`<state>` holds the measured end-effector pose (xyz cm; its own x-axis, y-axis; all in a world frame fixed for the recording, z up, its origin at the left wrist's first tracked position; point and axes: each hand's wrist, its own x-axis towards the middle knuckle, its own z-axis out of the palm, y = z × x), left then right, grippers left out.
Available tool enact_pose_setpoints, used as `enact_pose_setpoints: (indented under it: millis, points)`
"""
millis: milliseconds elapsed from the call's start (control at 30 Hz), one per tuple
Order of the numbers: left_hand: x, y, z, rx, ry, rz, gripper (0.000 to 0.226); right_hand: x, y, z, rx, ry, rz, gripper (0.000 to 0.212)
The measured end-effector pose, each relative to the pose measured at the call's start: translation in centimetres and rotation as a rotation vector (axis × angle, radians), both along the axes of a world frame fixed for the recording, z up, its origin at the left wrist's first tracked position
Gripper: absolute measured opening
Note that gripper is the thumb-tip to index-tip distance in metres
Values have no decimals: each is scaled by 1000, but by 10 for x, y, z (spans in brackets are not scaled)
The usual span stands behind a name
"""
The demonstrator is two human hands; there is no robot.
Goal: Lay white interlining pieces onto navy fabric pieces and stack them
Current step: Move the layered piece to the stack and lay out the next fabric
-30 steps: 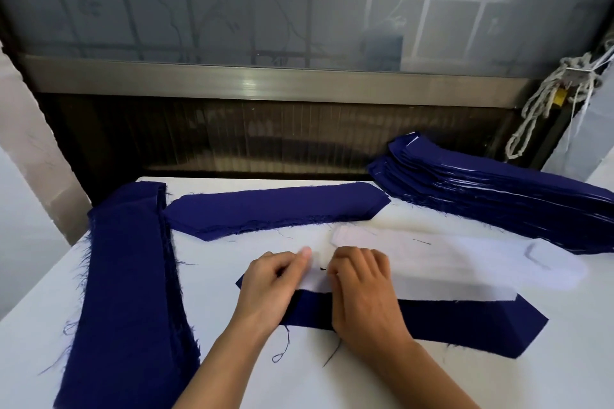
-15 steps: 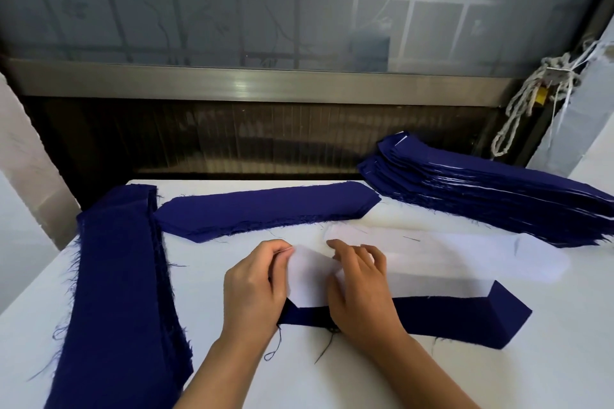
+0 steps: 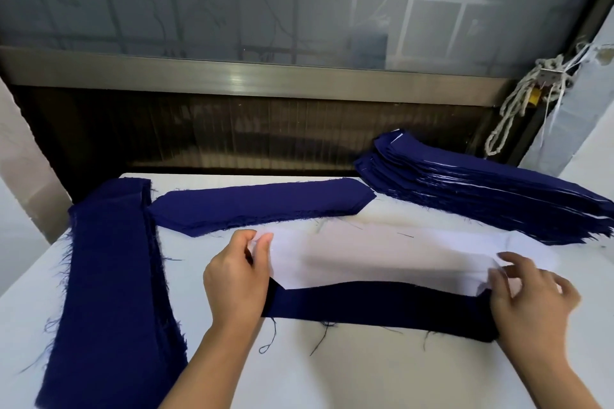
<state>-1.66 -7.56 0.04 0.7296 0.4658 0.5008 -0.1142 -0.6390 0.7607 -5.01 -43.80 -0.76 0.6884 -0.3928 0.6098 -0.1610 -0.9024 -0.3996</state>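
- Moved since a moment ago: right hand (image 3: 531, 295), from beside the left hand (image 3: 237, 276) out to the right end of the white interlining piece (image 3: 365, 262); hands now far apart.
- Big white table (image 3: 332, 375) under everything.
- Long pile of navy strips (image 3: 109, 292) down the left side, fuzzy at the edges.
- Tall stack of navy pieces (image 3: 481, 196) at the back right, thin white edges peeking out between layers.
- Smaller navy pile (image 3: 259, 206) at the back, in the middle.
- More white pieces (image 3: 541, 257) just behind the hands, sticking out on the right.
- One navy fabric piece (image 3: 382, 305) flat near the front, between the two hands.
- White interlining piece stretched over the far edge of that navy piece, not lined up on it yet.
- Left hand pinching the left end of the white piece, thumb against fingers.
- Right hand blurry, fingers spread, tips touching the right end.
- Loose navy thread (image 3: 269, 339) curled on the table by the left wrist.
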Motion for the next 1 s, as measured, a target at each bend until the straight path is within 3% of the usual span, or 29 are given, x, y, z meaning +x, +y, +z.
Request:
enact_pose_setpoints:
  millis: [67, 200, 367, 467, 733, 1000]
  points:
    - [0, 2, 0, -105, 23, 2, 21, -4, 4, 2, 192, -70, -54, 36]
    - [-2, 13, 2, -286, 76, 32, 16, -7, 19, 11, 350, -154, -39, 49]
    - [-1, 24, 4, 153, 444, 51, 22, -8, 17, 6, 203, 116, 7, 22]
    - [-2, 21, 7, 327, 566, 73, 23, -3, 16, 0, 91, 216, -52, 11]
    - [1, 20, 4, 334, 577, 78, 25, 0, 14, -4, 12, 239, -87, 10]
    - [-1, 24, 4, 295, 538, 84, 25, -1, 16, -1, 103, 239, -125, 17]
